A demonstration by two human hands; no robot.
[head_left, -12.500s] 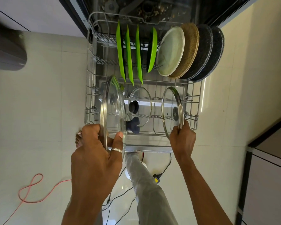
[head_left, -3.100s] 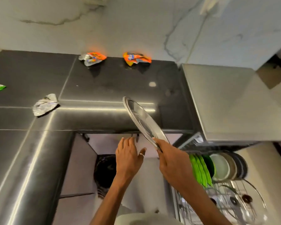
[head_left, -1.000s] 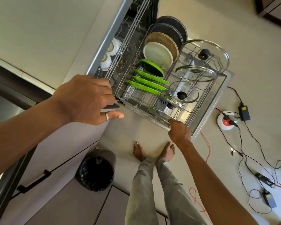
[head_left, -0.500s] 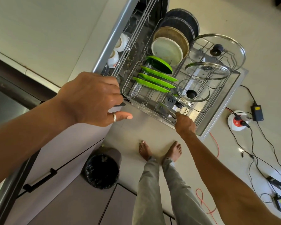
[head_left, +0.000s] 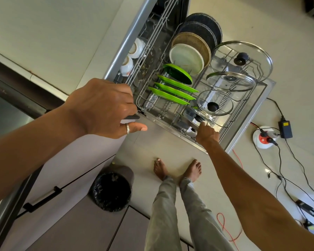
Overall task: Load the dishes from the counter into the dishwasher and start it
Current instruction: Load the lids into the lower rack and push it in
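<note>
The dishwasher's lower rack is pulled out over the open door. It holds several green plates, several larger plates and three standing glass lids. A fourth small glass lid leans at the rack's near corner. My right hand reaches down to it, fingertips pinching its rim. My left hand is curled over the counter edge beside the dishwasher, a ring on the thumb. White cups sit in the upper rack.
A black-lined trash bin stands on the floor by the grey cabinet fronts. My bare feet are just in front of the door. A power strip, adapters and loose cables, one orange, lie to the right.
Since the counter view, the lid I carried has gone down into the rack's near corner. Over the last second my right hand has shifted slightly along that lid; my left hand has stayed on the counter edge.
</note>
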